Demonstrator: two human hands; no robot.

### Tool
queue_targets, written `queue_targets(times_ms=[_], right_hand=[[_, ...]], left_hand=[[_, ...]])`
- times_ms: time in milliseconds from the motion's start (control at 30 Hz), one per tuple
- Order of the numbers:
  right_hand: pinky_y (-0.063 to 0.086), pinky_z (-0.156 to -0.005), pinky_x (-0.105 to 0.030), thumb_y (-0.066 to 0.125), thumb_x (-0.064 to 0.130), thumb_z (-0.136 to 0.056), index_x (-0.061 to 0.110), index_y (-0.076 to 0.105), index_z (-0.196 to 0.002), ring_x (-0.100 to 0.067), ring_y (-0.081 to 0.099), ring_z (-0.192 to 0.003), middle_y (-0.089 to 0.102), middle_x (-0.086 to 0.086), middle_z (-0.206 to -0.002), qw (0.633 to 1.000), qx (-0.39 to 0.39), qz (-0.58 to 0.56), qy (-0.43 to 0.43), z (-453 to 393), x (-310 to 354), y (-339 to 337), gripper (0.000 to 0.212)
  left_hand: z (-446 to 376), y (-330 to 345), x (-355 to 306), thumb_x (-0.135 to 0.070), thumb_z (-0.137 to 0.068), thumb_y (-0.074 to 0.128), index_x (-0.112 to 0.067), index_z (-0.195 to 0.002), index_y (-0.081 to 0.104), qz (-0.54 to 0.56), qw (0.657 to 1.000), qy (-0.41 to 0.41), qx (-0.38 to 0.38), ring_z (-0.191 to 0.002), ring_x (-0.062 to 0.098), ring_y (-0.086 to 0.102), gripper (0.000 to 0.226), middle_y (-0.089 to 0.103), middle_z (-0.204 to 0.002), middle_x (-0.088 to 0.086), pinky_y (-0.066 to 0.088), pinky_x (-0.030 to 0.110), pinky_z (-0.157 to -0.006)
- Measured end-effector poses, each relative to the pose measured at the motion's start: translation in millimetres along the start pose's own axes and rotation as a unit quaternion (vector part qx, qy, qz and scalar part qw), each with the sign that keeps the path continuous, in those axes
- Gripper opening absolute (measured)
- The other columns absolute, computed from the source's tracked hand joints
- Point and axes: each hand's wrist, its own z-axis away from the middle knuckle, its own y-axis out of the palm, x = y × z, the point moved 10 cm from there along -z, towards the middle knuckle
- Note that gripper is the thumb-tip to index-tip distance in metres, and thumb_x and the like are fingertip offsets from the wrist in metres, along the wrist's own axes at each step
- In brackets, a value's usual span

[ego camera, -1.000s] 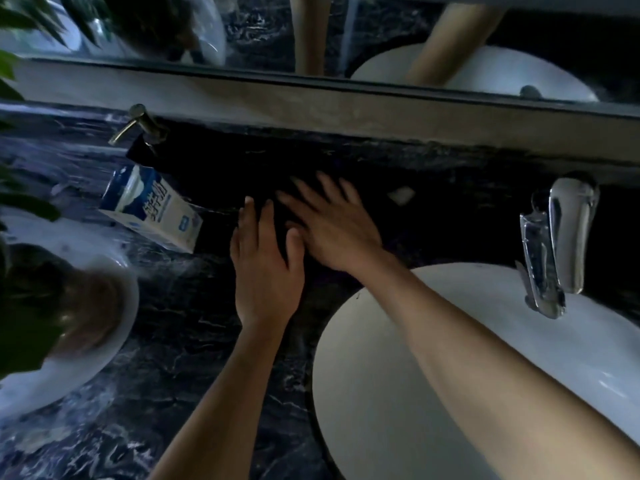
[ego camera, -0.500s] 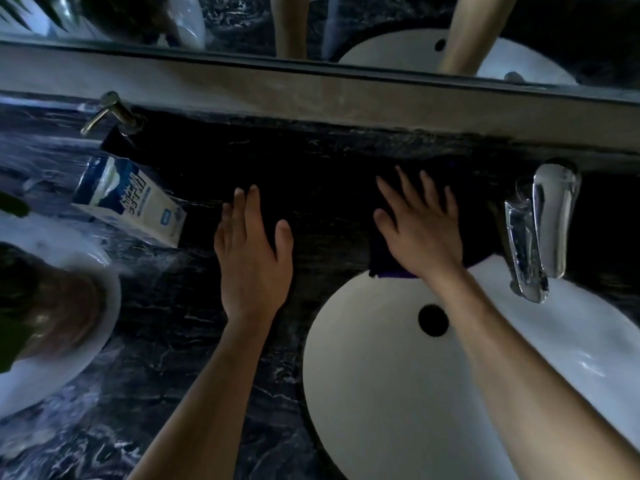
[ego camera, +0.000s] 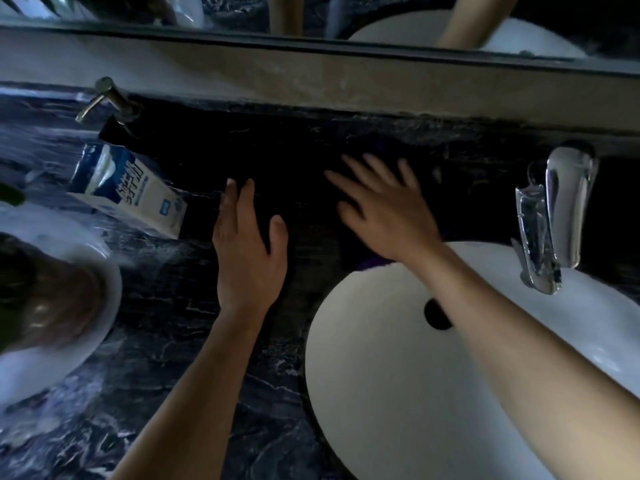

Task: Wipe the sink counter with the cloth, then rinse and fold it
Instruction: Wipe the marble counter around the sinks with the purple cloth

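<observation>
A dark purple cloth (ego camera: 370, 264) lies on the black marble counter (ego camera: 166, 341), just behind the rim of the white sink basin (ego camera: 398, 375). Most of the cloth blends into the dark stone; only its purple edge shows clearly. My right hand (ego camera: 384, 216) presses flat on it with fingers spread. My left hand (ego camera: 249, 251) rests flat on the bare counter to the left, fingers together, holding nothing. The two hands are a short gap apart.
A chrome faucet (ego camera: 554, 220) stands at the right behind the basin. A blue-and-white carton (ego camera: 128, 192) lies tilted at the left, beside a brass soap pump (ego camera: 107, 98). A white bowl-like basin (ego camera: 86, 341) sits at far left. A beige ledge (ego camera: 311, 74) and a mirror run along the back.
My right hand slid the cloth right, away from my left hand toward the faucet, then came back a little to the left. My left hand stayed put.
</observation>
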Motion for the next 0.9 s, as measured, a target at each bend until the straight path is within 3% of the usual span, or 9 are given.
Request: queue_targets(times_ms=[100, 300, 400, 500, 600, 767, 900], right_hand=[[0.009, -0.124, -0.050, 0.025, 0.050, -0.098, 0.043, 0.025, -0.156, -0.022, 0.015, -0.156, 0.021, 0.008, -0.168, 0.995, -0.011, -0.004, 0.096, 33.9, -64.6, -4.9, 0.058], [0.015, -0.122, -0.053, 0.024, 0.049, -0.100, 0.041, 0.022, -0.157, -0.031, 0.016, -0.153, 0.025, 0.004, -0.167, 0.986, -0.028, 0.002, 0.167, 31.3, -56.9, -6.8, 0.058], [0.010, -0.124, -0.052, 0.024, 0.049, -0.100, 0.041, 0.016, -0.158, -0.029, 0.009, -0.156, 0.016, 0.007, -0.169, 0.992, 0.000, 0.000, 0.126, 22.0, -24.8, -2.0, 0.059], [0.011, -0.122, -0.054, 0.028, 0.051, -0.100, 0.042, 0.019, -0.157, -0.029, 0.012, -0.155, 0.019, 0.007, -0.168, 0.999, -0.005, 0.016, 0.038, -0.6, 48.2, 3.3, 0.059], [0.008, -0.122, -0.057, 0.029, 0.053, -0.100, 0.040, 0.015, -0.158, -0.031, 0.009, -0.156, 0.013, 0.008, -0.170, 0.998, 0.020, 0.035, -0.048, -8.1, 116.0, 16.1, 0.061], [0.007, -0.123, -0.058, 0.022, 0.054, -0.093, 0.024, 0.006, -0.161, -0.035, 0.001, -0.156, 0.011, 0.000, -0.170, 0.986, 0.050, 0.094, -0.128, 60.1, 195.7, 37.7, 0.076], [0.007, -0.123, -0.058, 0.031, 0.053, -0.093, 0.014, 0.016, -0.160, -0.036, 0.007, -0.155, 0.022, -0.014, -0.166, 0.987, 0.077, 0.045, -0.133, 150.3, 251.2, 44.6, 0.078]], left_hand=[[-0.2, 0.8, 2.5, -0.042, -0.102, 0.036, -0.018, -0.156, 0.027, 0.011, 1.000, -0.009, 0.007, -0.152, 0.030, 0.021, 0.059, 0.019, -0.167, 0.011, 0.025, 0.056, -0.120], [1.6, 3.0, 5.4, -0.044, -0.103, 0.041, -0.027, -0.156, 0.026, 0.043, 0.998, -0.050, 0.014, -0.152, 0.031, 0.018, 0.057, 0.017, -0.168, 0.001, 0.025, 0.056, -0.120], [4.1, -5.4, 4.8, -0.041, -0.103, 0.041, -0.023, -0.156, 0.030, 0.114, 0.992, -0.045, -0.009, -0.153, 0.025, 0.020, 0.056, 0.023, -0.166, 0.001, 0.025, 0.050, -0.122], [7.7, -14.0, 3.0, -0.031, -0.104, 0.045, -0.014, -0.153, 0.036, 0.185, 0.982, -0.029, -0.027, -0.150, 0.018, 0.027, 0.053, 0.033, -0.162, 0.006, 0.027, 0.036, -0.122], [17.4, -23.6, 5.6, -0.024, -0.103, 0.045, -0.006, -0.147, 0.044, 0.172, 0.985, 0.006, -0.017, -0.146, 0.020, 0.035, 0.047, 0.041, -0.156, 0.012, 0.027, 0.028, -0.120], [74.9, -58.0, 13.5, -0.021, -0.098, 0.045, -0.001, -0.132, 0.059, -0.018, 0.997, 0.080, -0.009, -0.136, 0.035, 0.048, 0.042, 0.053, -0.145, 0.020, 0.038, 0.050, -0.113], [120.0, -88.0, 27.7, -0.030, -0.098, 0.042, -0.003, -0.132, 0.060, -0.014, 0.998, 0.053, -0.001, -0.137, 0.034, 0.047, 0.047, 0.051, -0.148, 0.019, 0.037, 0.047, -0.115]])
